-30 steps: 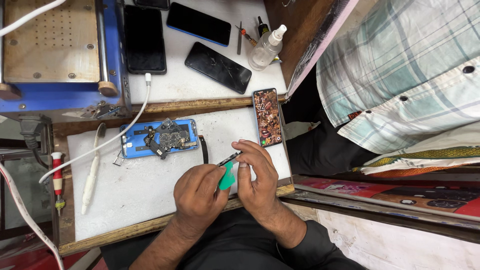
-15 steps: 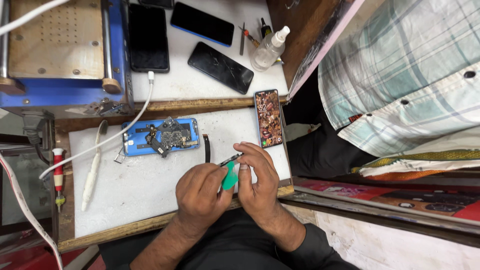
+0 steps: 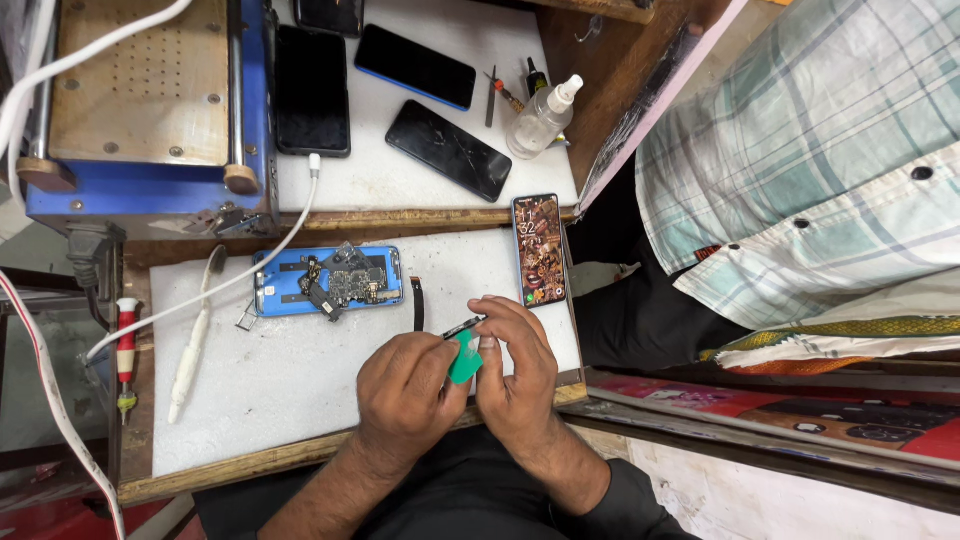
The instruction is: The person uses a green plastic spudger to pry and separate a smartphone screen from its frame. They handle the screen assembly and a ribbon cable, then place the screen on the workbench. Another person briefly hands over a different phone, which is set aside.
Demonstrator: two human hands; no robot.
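Gripping a green plastic pick [image 3: 465, 358] between both hands, left hand [image 3: 405, 395] and right hand [image 3: 515, 365] with fingers pinched narrow on it and a thin dark strip [image 3: 462, 326] — over the white tabletop [image 3: 270, 380], just below an opened blue phone [image 3: 328, 281], lit phone [image 3: 539, 249] beside.

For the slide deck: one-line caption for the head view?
Left hand and right hand hold a green pry pick and a thin dark part beside an opened blue phone.

Five phones are lying about: one [image 3: 312, 90], another [image 3: 415, 66], a third [image 3: 448, 150], a lit one [image 3: 538, 250], an opened one [image 3: 328, 281]. One bottle [image 3: 541, 118] is standing by.
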